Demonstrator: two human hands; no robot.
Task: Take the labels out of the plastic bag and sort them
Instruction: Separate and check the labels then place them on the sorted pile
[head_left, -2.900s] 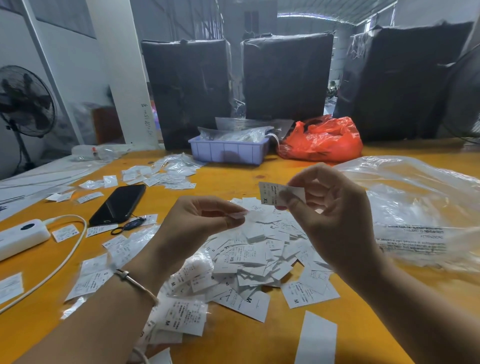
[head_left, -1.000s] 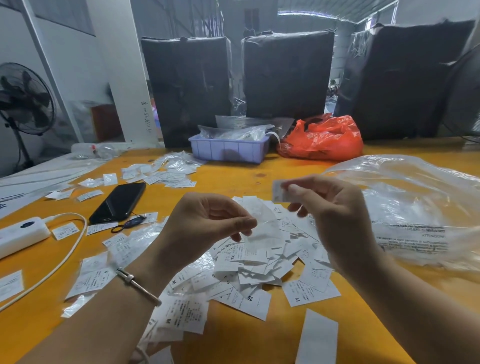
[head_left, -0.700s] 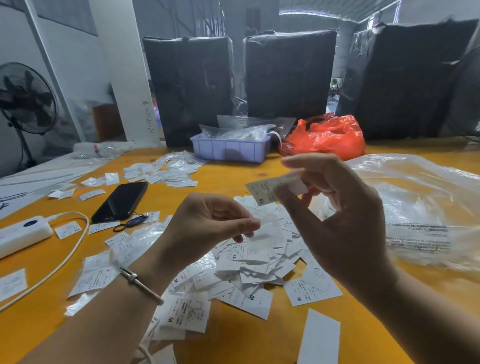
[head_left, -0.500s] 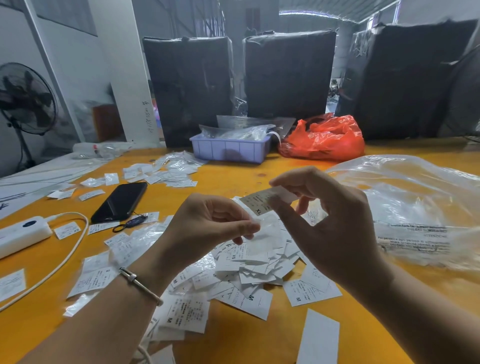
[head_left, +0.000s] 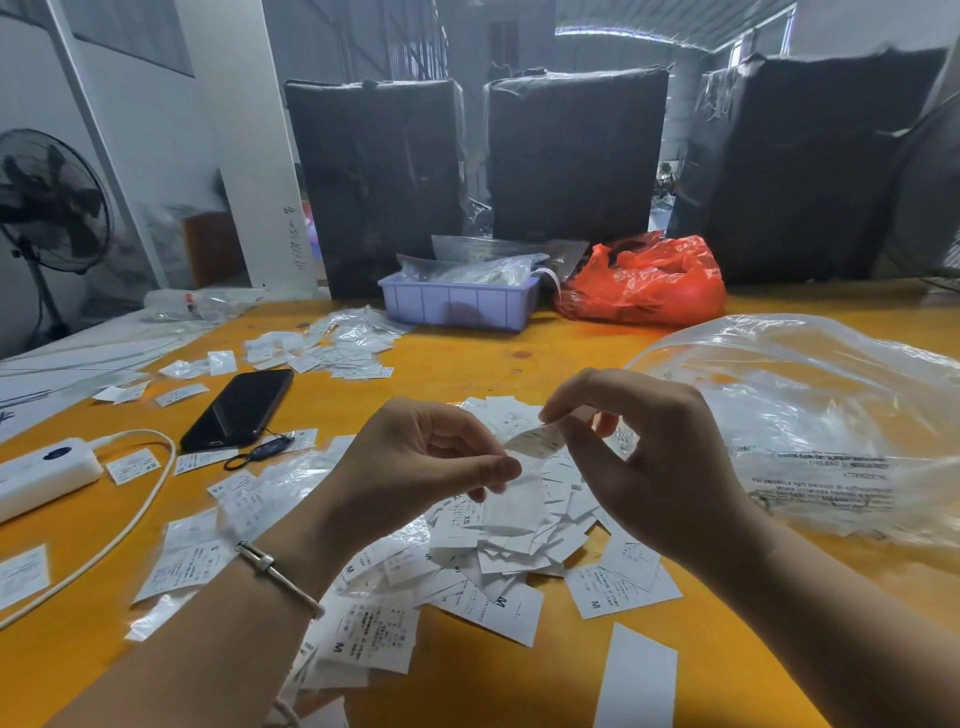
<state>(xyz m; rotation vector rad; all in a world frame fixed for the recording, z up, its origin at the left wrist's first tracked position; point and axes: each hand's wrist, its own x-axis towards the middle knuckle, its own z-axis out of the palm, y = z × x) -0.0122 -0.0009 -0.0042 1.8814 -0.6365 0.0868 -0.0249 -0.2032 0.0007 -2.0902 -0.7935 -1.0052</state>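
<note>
Holding: my left hand (head_left: 426, 462) pinches a small clear sleeve (head_left: 511, 501) by its top edge, thumb and forefinger pressed together, and the sleeve hangs down over the pile.
Right hand: my right hand (head_left: 654, 467) pinches one label (head_left: 535, 441) between thumb and forefinger, the other fingers (head_left: 605, 423) loosely curled and holding nothing else that I can see.
Key relation: the label lies just up and right of the left fingertips, its long axis running roughly from my right fingers toward the left ones, slightly curled; I cannot tell whether its near end touches the sleeve or is apart from it.
Nearer hand: the right already has the label, so I judge the next move belongs to it, while the left only has to hold or drop the sleeve.
Pile: loose labels (head_left: 498, 566) lie heaped on the counter (head_left: 467, 374) directly under both hands, size letters such as M and S showing.
Big bag: the large plastic bag (head_left: 810, 415) lies crumpled to the right of my right hand, near it but not touched.
Sorted spots: smaller groups of labels (head_left: 332, 348) sit farther left, beyond the phone (head_left: 239, 408).
Risk: the label is thin and curled; I expect it could slip from a loose pinch.
</note>
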